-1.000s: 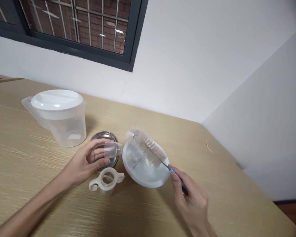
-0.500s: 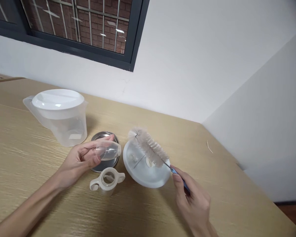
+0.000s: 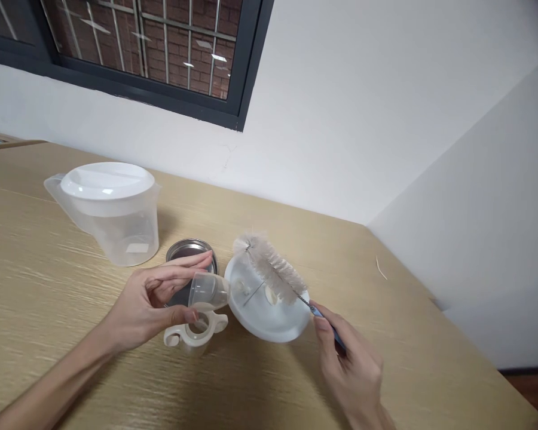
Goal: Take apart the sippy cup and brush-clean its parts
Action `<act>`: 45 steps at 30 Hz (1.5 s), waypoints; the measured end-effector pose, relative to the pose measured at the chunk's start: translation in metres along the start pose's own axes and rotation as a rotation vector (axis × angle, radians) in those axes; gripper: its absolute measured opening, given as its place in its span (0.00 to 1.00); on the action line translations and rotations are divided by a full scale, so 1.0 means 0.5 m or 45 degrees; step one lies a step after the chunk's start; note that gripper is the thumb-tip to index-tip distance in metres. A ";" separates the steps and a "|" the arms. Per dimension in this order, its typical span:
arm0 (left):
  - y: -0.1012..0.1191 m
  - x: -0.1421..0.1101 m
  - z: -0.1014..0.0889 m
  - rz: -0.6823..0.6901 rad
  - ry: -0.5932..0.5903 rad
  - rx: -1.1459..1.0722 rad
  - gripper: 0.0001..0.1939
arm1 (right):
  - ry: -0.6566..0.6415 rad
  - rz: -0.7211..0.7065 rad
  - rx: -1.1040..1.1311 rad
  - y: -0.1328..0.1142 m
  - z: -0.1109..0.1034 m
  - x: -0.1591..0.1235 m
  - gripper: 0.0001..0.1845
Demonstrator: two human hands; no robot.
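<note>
My left hand [image 3: 161, 298] grips a clear plastic cap [image 3: 208, 291] lightly between its thumb below and straight fingers above. The cap lies on its side, wide end toward my palm and narrow end at the bowl's left rim. Just below stands a small bottle with a cream two-handled collar [image 3: 217, 323], partly covered by my thumb. In my right hand [image 3: 349, 361] is a bottle brush [image 3: 273, 269] by its blue handle. Its pale bristles slant above a translucent white bowl [image 3: 269, 325], which contains small pale parts. Behind my left fingers, a round metal dish [image 3: 192, 245] is partly hidden.
A clear pitcher with a white lid [image 3: 110, 181] stands at the left rear of the wooden table [image 3: 341, 263]. A thin pale strip [image 3: 381, 268] lies to the right. Behind are a white wall [image 3: 323, 119] and a dark-framed, barred window [image 3: 143, 83].
The clear cap has moved right and slightly down to the bowl's rim, and my left thumb has lowered while the fingers straightened. My right hand and the bottle brush stay nearly still.
</note>
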State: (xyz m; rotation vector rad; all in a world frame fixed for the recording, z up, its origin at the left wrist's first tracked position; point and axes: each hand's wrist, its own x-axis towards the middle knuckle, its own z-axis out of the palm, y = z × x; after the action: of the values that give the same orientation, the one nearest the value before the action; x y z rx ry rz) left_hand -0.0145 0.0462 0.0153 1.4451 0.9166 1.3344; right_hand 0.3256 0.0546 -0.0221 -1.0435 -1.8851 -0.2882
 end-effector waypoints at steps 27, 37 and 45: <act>-0.004 -0.002 0.003 0.084 0.003 0.153 0.28 | 0.005 -0.065 0.018 0.002 -0.009 -0.006 0.12; -0.035 0.018 -0.012 0.130 0.088 0.495 0.25 | -0.070 -0.080 0.105 -0.002 0.002 0.004 0.14; -0.039 0.018 -0.013 0.118 0.246 0.524 0.39 | -0.053 -0.136 0.156 -0.008 0.000 0.011 0.15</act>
State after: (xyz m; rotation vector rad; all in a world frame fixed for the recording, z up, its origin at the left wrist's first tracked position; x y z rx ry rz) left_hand -0.0184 0.0612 -0.0010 1.7042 1.3238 1.4283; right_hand 0.3215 0.0550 -0.0167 -0.8744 -1.9737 -0.2112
